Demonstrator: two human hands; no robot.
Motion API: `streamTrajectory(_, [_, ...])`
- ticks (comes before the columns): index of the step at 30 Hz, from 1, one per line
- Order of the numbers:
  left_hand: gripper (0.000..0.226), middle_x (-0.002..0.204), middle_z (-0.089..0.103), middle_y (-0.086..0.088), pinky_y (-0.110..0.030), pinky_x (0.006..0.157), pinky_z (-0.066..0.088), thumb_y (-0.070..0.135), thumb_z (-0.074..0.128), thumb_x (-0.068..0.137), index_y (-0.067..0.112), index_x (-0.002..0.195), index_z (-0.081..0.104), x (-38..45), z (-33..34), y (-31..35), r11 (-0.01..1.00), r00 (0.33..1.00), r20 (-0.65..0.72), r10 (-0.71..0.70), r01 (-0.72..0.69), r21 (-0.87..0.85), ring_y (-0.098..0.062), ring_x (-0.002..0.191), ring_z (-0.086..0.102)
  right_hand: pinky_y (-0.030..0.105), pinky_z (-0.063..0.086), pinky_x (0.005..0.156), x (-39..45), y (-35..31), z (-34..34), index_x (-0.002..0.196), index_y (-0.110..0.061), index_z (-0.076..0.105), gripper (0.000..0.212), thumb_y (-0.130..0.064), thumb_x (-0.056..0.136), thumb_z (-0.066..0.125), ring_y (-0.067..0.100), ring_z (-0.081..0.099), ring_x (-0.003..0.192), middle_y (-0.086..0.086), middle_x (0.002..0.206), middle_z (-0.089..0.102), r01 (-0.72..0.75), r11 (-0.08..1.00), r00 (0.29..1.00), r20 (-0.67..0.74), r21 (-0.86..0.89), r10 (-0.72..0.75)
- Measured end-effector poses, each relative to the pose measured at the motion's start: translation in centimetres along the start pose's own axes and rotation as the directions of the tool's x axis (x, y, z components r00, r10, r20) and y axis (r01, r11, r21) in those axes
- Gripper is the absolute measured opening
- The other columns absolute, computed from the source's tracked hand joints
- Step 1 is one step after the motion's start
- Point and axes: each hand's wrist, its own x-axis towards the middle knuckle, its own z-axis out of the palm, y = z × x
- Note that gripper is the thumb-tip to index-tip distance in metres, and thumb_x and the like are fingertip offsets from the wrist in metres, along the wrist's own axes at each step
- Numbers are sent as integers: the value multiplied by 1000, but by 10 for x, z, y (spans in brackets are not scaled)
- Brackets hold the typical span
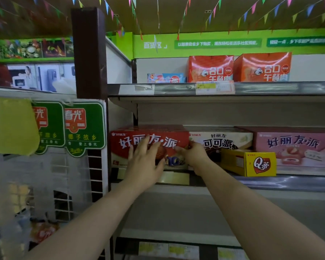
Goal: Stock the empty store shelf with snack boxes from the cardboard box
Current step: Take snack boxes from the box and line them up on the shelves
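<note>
A large red snack box (pixel 139 136) stands at the left end of the middle shelf (pixel 289 182). My left hand (pixel 145 160) lies flat against its front face, fingers straight and spread. My right hand (pixel 192 156) holds the box's lower right corner, fingers curled round the edge. Right of it on the same shelf stand a white-and-brown cocoa pie box (pixel 221 139), a small yellow box (pixel 251 162) turned at an angle, and a pink snack box (pixel 296 147). The cardboard box is out of view.
The upper shelf (pixel 270 88) carries two orange boxes (pixel 210 69) and a flat blue packet (pixel 165 78). A dark post (pixel 88 53) and green signs (pixel 83 128) border the shelf on the left. The shelf level below (pixel 176 222) holds nothing visible.
</note>
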Motion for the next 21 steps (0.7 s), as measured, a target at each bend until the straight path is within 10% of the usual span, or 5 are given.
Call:
streamTrajectory(10, [82, 150, -38, -12, -43, 115, -15, 71, -7, 83, 29, 153, -12, 6, 45, -3, 976, 998, 55, 21, -32, 216, -26, 140, -33, 44, 49, 97, 8, 13, 11, 122, -18, 58, 34, -28, 90, 65, 21, 63, 107, 0, 115, 69, 84, 995, 996, -29, -49, -85])
streamTrajectory(21, [76, 147, -44, -12, -48, 120, -8, 68, 11, 93, 29, 151, -20, 9, 40, -2, 978, 989, 148, 15, -45, 203, -29, 141, -34, 39, 50, 91, 5, 12, 14, 125, -14, 56, 37, -33, 94, 60, 23, 63, 105, 5, 116, 68, 132, 968, 986, -75, -212, -151])
